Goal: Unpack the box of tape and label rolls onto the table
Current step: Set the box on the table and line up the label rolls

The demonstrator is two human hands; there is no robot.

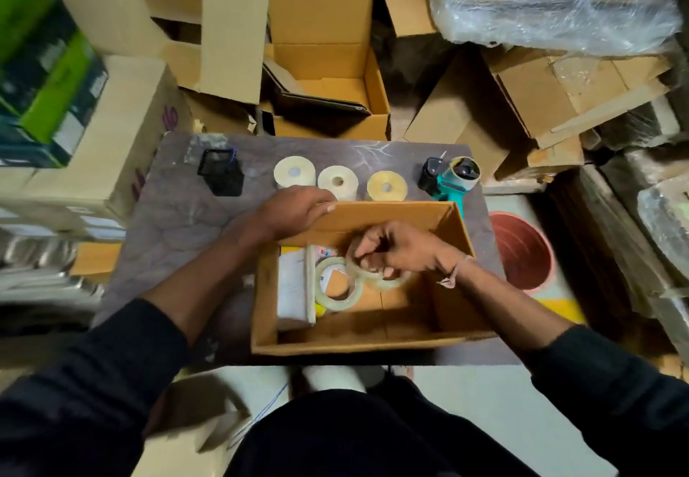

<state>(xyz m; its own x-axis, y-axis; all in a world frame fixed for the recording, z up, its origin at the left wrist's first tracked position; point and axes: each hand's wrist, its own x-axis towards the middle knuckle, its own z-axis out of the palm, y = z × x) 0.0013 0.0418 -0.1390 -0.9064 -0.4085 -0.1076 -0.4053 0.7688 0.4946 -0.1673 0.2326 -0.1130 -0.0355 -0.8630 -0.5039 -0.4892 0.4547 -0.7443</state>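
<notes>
An open cardboard box [358, 342] sits on the grey table [175, 223]. Inside it lie clear tape rolls [337, 292] and a white packet [292, 290] along the left wall. My right hand [395, 249] is down in the box, its fingers closed around a clear tape roll [380, 279]. My left hand [294, 208] grips the box's far left rim. Three label rolls stand in a row on the table behind the box: a cream one [294, 172], a white one [338, 181] and a yellowish one [386, 186].
A teal tape dispenser [453, 178] stands at the table's far right, a black mesh holder [220, 172] at the far left. Cardboard boxes [328, 66] and wrapped bundles [551, 10] crowd the floor behind. A red bucket [522, 253] sits right of the table.
</notes>
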